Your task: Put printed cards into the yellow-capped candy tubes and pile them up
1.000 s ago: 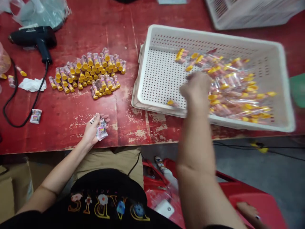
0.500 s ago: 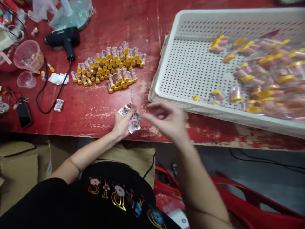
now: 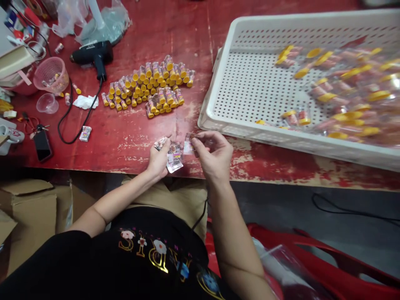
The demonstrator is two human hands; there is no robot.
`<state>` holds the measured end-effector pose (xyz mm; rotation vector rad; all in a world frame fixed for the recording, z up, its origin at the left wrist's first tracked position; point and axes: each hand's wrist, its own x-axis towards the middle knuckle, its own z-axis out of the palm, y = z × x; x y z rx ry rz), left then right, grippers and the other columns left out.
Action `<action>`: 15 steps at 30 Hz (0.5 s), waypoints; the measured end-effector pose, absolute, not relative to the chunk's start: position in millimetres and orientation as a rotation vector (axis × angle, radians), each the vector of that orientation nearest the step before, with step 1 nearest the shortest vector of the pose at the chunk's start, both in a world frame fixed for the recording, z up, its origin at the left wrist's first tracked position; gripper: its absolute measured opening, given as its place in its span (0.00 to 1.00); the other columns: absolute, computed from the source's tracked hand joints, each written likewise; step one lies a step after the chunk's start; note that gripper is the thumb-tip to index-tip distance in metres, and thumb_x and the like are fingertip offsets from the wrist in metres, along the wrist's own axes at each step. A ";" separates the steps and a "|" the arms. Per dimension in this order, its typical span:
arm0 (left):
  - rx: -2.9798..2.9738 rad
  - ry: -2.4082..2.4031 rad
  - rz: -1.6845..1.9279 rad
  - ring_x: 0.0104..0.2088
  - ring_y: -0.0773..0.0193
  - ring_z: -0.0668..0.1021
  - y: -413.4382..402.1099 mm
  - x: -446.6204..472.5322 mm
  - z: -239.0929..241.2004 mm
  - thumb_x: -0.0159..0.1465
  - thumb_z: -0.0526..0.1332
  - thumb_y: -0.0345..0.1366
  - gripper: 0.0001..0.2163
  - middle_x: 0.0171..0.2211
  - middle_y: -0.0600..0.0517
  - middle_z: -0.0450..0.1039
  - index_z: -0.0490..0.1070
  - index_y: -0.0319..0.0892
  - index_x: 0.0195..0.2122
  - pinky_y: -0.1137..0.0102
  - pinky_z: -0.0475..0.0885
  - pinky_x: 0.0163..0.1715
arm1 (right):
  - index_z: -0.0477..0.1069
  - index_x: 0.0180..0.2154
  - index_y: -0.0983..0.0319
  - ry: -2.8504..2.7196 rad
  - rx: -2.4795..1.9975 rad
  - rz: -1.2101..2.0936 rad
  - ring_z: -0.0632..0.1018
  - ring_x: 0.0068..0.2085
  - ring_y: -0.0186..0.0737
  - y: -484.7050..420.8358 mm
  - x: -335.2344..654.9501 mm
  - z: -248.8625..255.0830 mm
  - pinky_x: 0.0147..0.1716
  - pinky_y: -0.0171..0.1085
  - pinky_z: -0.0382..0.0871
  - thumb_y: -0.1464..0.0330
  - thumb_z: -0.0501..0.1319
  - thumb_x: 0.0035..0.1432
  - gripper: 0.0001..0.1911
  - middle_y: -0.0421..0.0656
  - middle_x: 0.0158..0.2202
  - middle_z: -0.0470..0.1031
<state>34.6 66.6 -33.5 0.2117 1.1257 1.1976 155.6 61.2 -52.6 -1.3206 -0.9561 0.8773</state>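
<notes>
My left hand is closed on a loose bunch of small printed plastic labels, shiny and partly see-through. Between the thumb and fingers of my right hand is a single clear printed label, just right of the bunch. Beyond both hands lies a stack of small jars with yellow caps, wrapped in printed labels. To the right, a white perforated crate holds many clear jars with yellow lids and pinkish contents.
At the left lie a black heat gun with its cord, a pink basket, a clear plastic cup, crumpled tissue, a label bundle and a phone. A red chair stands below the table's edge.
My right hand, empty-looking and blurred before, now pinches a single label near the bunch. The left hand keeps its hold. The view has shifted slightly.
</notes>
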 end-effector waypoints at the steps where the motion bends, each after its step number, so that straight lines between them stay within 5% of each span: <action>1: 0.232 1.094 1.162 0.22 0.71 0.74 65.3 32.7 -34.5 0.61 0.71 0.38 0.12 0.23 0.58 0.71 0.74 0.39 0.41 0.73 0.73 0.29 | 0.75 0.34 0.62 -0.976 -1.332 0.881 0.71 0.25 0.27 61.7 157.3 -52.1 0.21 0.27 0.59 0.62 0.71 0.51 0.12 0.38 0.30 0.77; 9: 0.366 1.017 1.134 0.17 0.78 0.62 54.6 37.2 -29.6 0.50 0.78 0.42 0.19 0.18 0.63 0.60 0.71 0.39 0.31 0.77 0.61 0.19 | 0.76 0.42 0.61 -1.042 -1.278 1.013 0.73 0.25 0.29 62.2 158.5 -47.8 0.20 0.28 0.64 0.64 0.74 0.45 0.21 0.39 0.30 0.79; 15: 0.358 1.005 1.110 0.15 0.78 0.62 65.3 39.6 -37.9 0.47 0.79 0.45 0.22 0.17 0.64 0.59 0.67 0.40 0.27 0.77 0.60 0.17 | 0.75 0.37 0.63 -1.061 -1.288 1.054 0.68 0.21 0.25 67.3 155.9 -59.2 0.18 0.27 0.59 0.61 0.73 0.47 0.17 0.38 0.27 0.77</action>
